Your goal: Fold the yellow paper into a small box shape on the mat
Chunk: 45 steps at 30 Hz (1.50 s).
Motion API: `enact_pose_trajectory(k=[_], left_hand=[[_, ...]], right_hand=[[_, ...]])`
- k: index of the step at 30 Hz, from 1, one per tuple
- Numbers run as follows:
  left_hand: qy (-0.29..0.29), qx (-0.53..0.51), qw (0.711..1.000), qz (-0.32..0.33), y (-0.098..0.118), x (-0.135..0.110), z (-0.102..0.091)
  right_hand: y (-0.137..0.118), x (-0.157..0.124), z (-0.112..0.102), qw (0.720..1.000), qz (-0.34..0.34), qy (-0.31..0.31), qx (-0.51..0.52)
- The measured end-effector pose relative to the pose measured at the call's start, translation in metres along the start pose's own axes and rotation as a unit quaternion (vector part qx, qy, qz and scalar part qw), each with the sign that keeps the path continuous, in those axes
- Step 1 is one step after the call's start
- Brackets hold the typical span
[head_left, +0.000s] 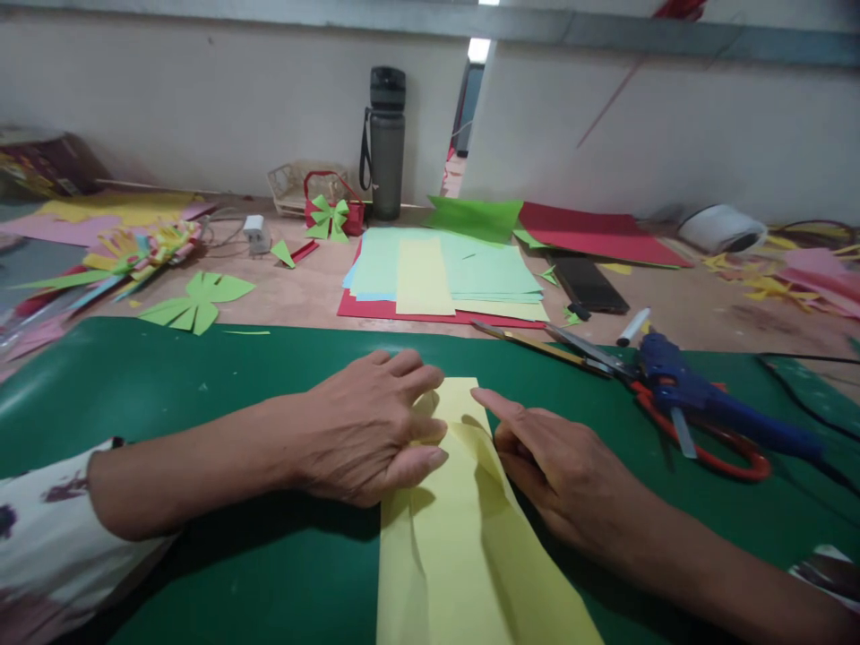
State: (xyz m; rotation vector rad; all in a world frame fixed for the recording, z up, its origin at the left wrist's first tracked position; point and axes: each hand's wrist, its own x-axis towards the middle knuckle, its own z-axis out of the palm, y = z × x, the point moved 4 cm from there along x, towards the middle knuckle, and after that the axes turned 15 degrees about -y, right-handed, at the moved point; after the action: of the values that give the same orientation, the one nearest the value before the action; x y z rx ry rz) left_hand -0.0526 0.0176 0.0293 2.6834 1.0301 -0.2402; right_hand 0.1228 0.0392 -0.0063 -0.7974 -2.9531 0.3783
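A long sheet of yellow paper point(457, 546) lies lengthwise in front of me on the green mat point(269, 573). Its sides are partly folded inward, and the right flap stands up off the surface. My left hand point(382, 430) rests on the left side of the sheet near its far end, fingers apart and bent over the edge. At the right edge is my right hand point(547, 461), its index finger stretched toward the far corner and the other fingers curled underneath. Whether those curled fingers pinch the paper's edge is hidden.
Right of the sheet lie a blue glue gun point(712, 394), red-handled scissors point(745, 457), a pencil point(551, 349) and a white marker point(633, 327). Behind are stacked coloured papers point(497, 269), a dark phone point(591, 282), a bottle point(387, 152) and green paper cut-outs point(198, 303).
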Motion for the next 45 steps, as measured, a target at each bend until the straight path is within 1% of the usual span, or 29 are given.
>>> enact_pose_trajectory(k=[3, 7, 10, 14, 18, 22, 25, 27, 28, 31, 33, 34, 36, 38, 40, 42, 45], left_hand=[[-0.006, -0.017, 1.000, 0.012, 0.006, 0.002, 0.000], [-0.034, -0.041, 0.997, 0.055, 0.016, 0.007, 0.001], [-0.043, -0.036, 0.997, 0.049, 0.019, 0.009, 0.001], [-0.026, -0.023, 0.999, 0.034, 0.014, 0.008, -0.001], [-0.012, -0.023, 0.999, 0.023, 0.007, 0.004, -0.001], [-0.024, -0.017, 1.000, 0.002, 0.001, 0.003, -0.002], [-0.034, -0.036, 0.999, 0.014, -0.001, 0.003, -0.004], [-0.018, -0.066, 0.997, 0.023, -0.003, 0.001, -0.006], [0.003, -0.081, 0.997, 0.013, -0.005, 0.000, -0.007], [0.074, -0.106, 0.990, -0.048, -0.011, -0.007, -0.001], [0.084, -0.119, 0.987, -0.060, -0.010, -0.012, 0.008], [0.087, -0.127, 0.986, -0.057, -0.009, -0.014, 0.012], [0.075, -0.130, 0.988, -0.021, -0.002, -0.015, 0.019], [0.052, -0.131, 0.990, 0.018, 0.004, -0.014, 0.023], [0.041, -0.138, 0.989, 0.038, 0.008, -0.013, 0.024], [0.050, -0.152, 0.986, 0.041, 0.008, -0.012, 0.023], [0.076, -0.171, 0.981, 0.041, 0.005, -0.013, 0.025]], right_hand=[[-0.002, 0.000, -0.002, 1.000, -0.003, -0.003, -0.007], [-0.003, 0.002, -0.002, 1.000, -0.010, -0.005, 0.003], [-0.003, 0.002, -0.004, 1.000, -0.026, 0.004, 0.016], [-0.003, 0.002, -0.004, 0.999, -0.026, -0.010, 0.020], [-0.002, 0.001, -0.005, 1.000, -0.017, -0.003, 0.009], [-0.002, 0.000, -0.003, 1.000, -0.014, -0.005, 0.011], [-0.002, -0.001, -0.004, 1.000, -0.011, -0.009, 0.018], [-0.002, 0.000, -0.005, 1.000, -0.010, -0.012, 0.025], [-0.002, 0.000, -0.006, 0.999, -0.010, -0.013, 0.030], [-0.002, 0.000, -0.010, 0.999, -0.014, -0.012, 0.050], [-0.002, -0.001, -0.012, 0.998, -0.026, -0.004, 0.066], [-0.003, -0.001, -0.013, 0.997, -0.035, 0.000, 0.074], [-0.006, -0.002, -0.014, 0.994, -0.059, 0.001, 0.095], [-0.010, -0.001, -0.013, 0.989, -0.092, -0.015, 0.112], [-0.013, 0.000, -0.011, 0.986, -0.119, -0.028, 0.113], [-0.013, 0.001, -0.009, 0.987, -0.121, -0.026, 0.103], [-0.008, 0.003, -0.007, 0.991, -0.090, -0.022, 0.095]])
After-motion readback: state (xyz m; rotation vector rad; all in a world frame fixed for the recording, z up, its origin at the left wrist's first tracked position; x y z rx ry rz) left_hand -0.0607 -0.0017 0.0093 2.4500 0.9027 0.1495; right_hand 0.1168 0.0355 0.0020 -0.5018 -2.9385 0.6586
